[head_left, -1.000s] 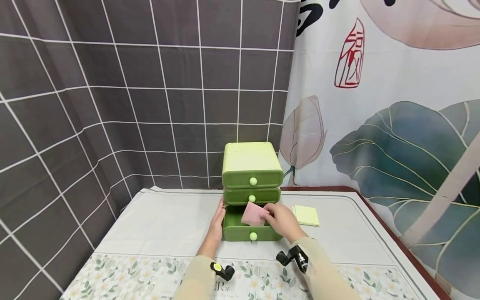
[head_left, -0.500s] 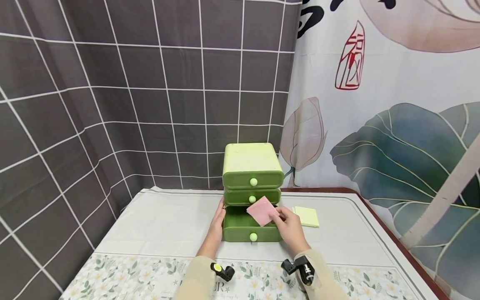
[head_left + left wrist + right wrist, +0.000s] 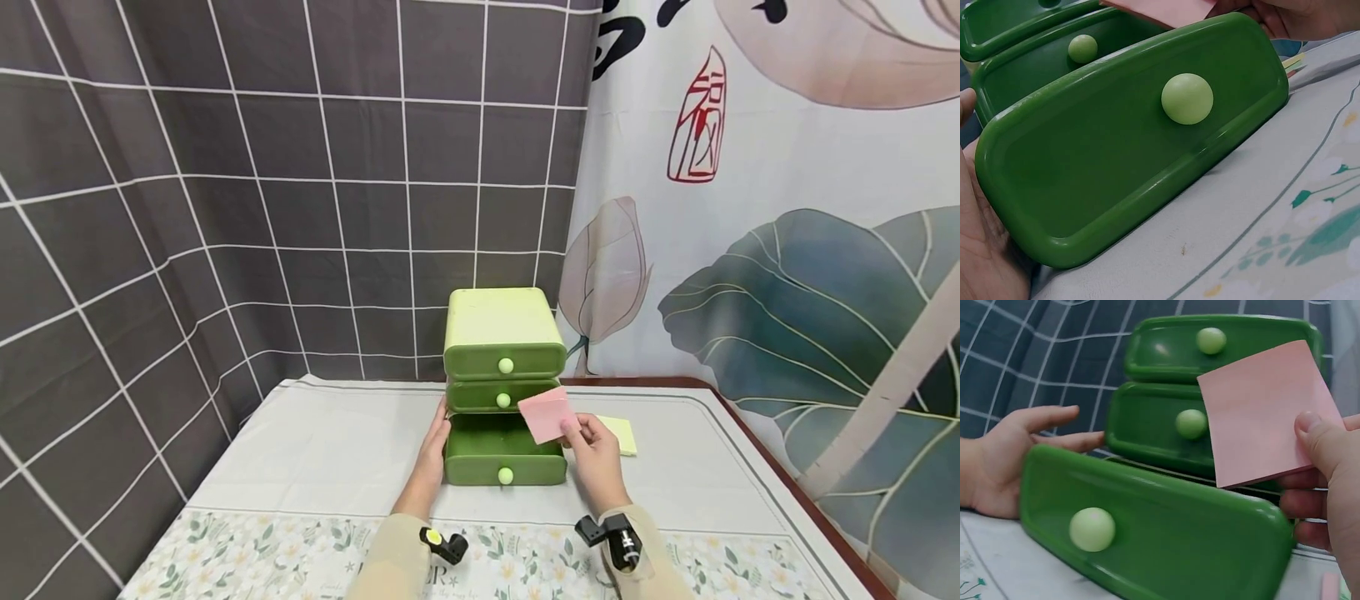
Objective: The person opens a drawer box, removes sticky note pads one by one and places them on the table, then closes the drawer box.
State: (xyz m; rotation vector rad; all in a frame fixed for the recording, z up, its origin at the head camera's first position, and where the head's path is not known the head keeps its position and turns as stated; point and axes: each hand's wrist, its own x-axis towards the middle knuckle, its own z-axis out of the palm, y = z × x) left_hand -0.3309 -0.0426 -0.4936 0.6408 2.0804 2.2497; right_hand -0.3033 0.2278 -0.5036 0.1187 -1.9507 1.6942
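Observation:
A green drawer cabinet with a pale lid stands on the table. Its bottom drawer is pulled out, and the inside that shows in the head view is bare. My right hand pinches a pink sticky note pad, thumb on its face, above the drawer's right side. In the right wrist view the pad partly covers the upper drawer fronts. With fingers extended, my left hand rests along the cabinet's left side; the left wrist view shows it beside the drawer front.
A pale yellow sticky note pad lies on the table right of the cabinet, partly behind my right hand. A pink edge shows low in the right wrist view. A grey checked curtain hangs behind.
My right hand has lifted the pink sticky note pad up and to the right, away from the open drawer's interior. The left hand has stayed at the cabinet's side.

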